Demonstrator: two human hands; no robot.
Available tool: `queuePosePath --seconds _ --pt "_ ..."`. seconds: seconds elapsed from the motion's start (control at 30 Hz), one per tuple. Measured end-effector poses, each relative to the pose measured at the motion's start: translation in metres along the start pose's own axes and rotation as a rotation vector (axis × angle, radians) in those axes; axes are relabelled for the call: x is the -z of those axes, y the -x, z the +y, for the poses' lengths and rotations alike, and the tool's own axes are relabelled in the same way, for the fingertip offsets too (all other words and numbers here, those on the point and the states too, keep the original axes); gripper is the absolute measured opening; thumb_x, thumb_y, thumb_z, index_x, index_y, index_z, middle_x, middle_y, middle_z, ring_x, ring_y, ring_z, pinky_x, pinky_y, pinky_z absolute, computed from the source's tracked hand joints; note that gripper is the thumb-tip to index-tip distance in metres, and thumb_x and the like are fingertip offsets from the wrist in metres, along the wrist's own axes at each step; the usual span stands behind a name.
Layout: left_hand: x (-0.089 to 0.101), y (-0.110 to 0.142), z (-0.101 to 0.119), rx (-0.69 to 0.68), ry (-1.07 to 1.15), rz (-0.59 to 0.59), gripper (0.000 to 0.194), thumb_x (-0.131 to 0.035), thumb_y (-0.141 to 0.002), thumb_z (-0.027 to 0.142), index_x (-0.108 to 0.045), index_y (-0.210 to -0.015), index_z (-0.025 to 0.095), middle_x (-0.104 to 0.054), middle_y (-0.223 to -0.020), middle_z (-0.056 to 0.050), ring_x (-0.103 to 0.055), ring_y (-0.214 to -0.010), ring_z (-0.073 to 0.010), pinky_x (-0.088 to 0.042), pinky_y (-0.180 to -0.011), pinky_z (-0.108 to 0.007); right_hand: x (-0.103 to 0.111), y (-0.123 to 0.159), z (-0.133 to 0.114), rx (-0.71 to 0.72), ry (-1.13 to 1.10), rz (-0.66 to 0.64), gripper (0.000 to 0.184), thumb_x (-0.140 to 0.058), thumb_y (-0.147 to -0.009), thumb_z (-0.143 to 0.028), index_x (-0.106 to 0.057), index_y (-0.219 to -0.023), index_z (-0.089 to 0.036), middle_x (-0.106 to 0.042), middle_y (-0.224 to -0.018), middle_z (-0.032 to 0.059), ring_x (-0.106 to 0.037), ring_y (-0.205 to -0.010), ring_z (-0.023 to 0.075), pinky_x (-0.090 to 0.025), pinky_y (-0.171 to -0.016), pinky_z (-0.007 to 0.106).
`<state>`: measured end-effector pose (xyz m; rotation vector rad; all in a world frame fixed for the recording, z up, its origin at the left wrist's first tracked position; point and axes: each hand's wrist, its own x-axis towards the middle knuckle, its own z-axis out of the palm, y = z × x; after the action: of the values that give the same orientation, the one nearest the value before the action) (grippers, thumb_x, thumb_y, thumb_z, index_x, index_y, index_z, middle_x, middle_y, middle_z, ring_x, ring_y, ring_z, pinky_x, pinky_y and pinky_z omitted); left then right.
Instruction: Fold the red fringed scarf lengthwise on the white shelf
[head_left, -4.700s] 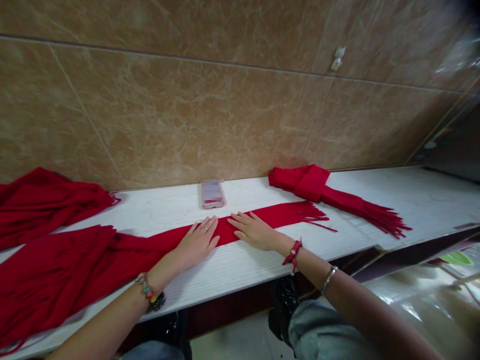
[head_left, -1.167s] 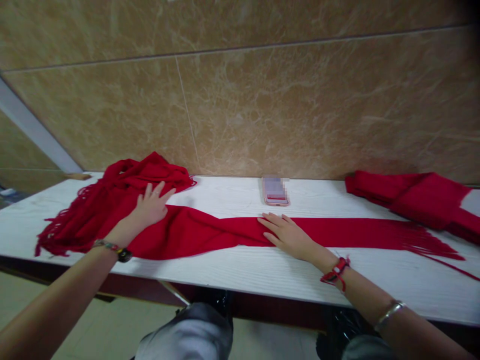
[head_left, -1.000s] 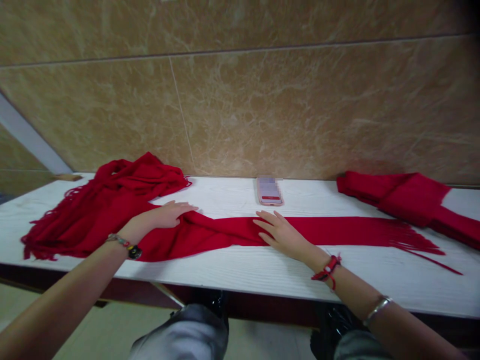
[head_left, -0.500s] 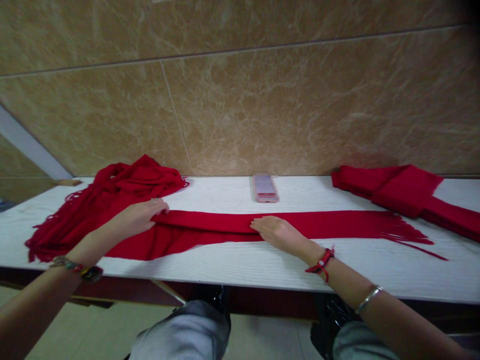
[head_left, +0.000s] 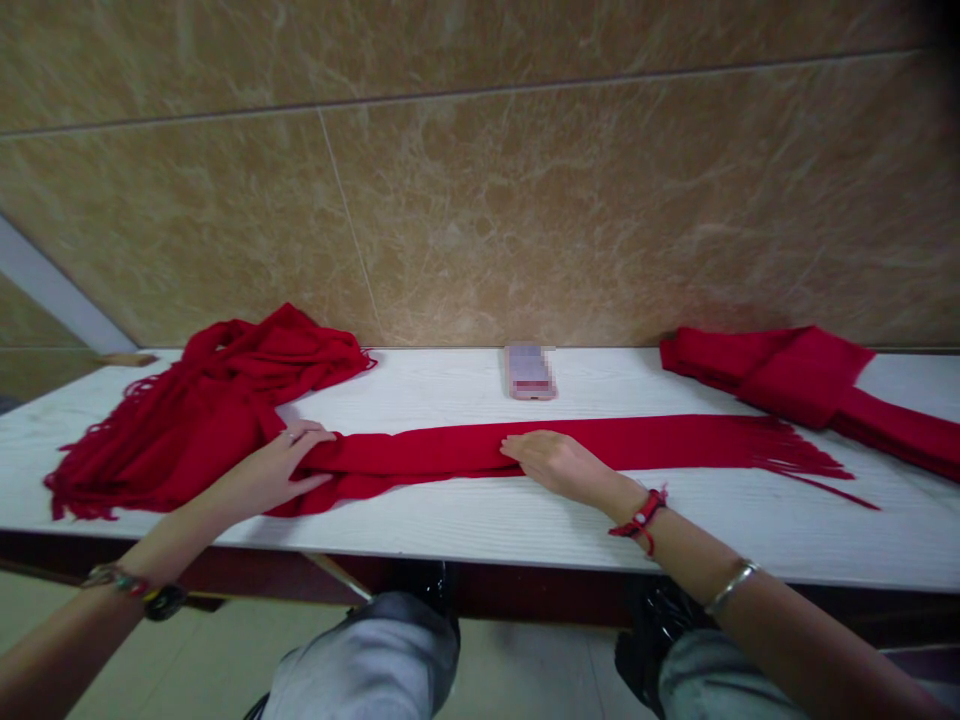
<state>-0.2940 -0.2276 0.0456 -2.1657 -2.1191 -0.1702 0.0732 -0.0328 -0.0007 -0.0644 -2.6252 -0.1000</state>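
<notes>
A long red scarf (head_left: 442,453) with a fringed right end lies across the white bench top, its middle stretch folded lengthwise into a narrow strip. My left hand (head_left: 296,460) grips the folded cloth where the strip widens toward the left, thumb on the near side and fingers on the far side. Fingers together and bent, my right hand (head_left: 555,462) holds the strip at its middle; the fingertips are partly tucked from sight. To the left of my left hand, red fabric lies bunched in a loose heap (head_left: 247,370), so the scarf's other end cannot be told apart.
Behind the scarf a phone (head_left: 529,372) lies near the tiled wall (head_left: 525,230). At the right is a folded red scarf (head_left: 787,380), close to the fringe. The white bench top (head_left: 480,520) ends just in front of my knees.
My view has turned left. My left hand has moved left along the scarf and folded its far edge toward me, narrowing the middle. My right hand has gone from flat to bent fingers.
</notes>
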Motion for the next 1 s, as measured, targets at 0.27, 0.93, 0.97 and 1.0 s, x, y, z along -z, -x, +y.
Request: queuePosePath --seconds 0.27,0.93,0.97,1.0 --pt "-0.020 0.018 -0.050 0.142 -0.066 -0.042 0.050 -0.028 -0.088 0.036 -0.038 -0.125 0.005 -0.044 -0.130 -0.015 -0.042 -0.116 -0.0225 -0.029 -0.101 -0.036 -0.003 0.003 0.000 0.013 0.004 -0.040 0.032 -0.040 -0.084 -0.007 -0.059 -0.110 -0.008 -0.062 -0.110 0.0123 -0.059 -0.100 0.0190 -0.049 -0.088 0.033" --pt "0.004 0.039 -0.049 -0.005 -0.344 0.042 0.039 -0.027 -0.086 0.025 -0.060 -0.103 0.012 -0.059 -0.104 -0.011 -0.053 -0.095 -0.0188 -0.039 -0.088 -0.031 0.003 0.007 0.001 -0.019 -0.010 -0.005 0.030 -0.042 -0.085 -0.008 -0.060 -0.109 -0.011 -0.063 -0.110 0.0106 -0.059 -0.101 0.0180 -0.048 -0.089 0.032" --pt "-0.001 0.043 -0.049 -0.024 -0.353 -0.008 0.039 -0.027 -0.085 0.024 -0.061 -0.102 0.012 -0.060 -0.104 -0.011 -0.054 -0.095 -0.0194 -0.040 -0.088 -0.031 0.004 0.008 0.001 -0.005 -0.004 -0.032 0.030 -0.043 -0.084 -0.008 -0.060 -0.109 -0.011 -0.063 -0.110 0.0108 -0.058 -0.102 0.0185 -0.048 -0.089 0.033" --pt "-0.004 0.045 -0.047 -0.031 -0.369 -0.048 0.040 -0.027 -0.085 0.022 -0.062 -0.101 0.011 -0.061 -0.104 -0.012 -0.054 -0.095 -0.0205 -0.040 -0.087 -0.032 0.004 0.008 0.001 0.005 0.002 -0.052 0.030 -0.043 -0.084 -0.008 -0.060 -0.110 -0.011 -0.062 -0.111 0.0113 -0.058 -0.102 0.0190 -0.048 -0.090 0.033"
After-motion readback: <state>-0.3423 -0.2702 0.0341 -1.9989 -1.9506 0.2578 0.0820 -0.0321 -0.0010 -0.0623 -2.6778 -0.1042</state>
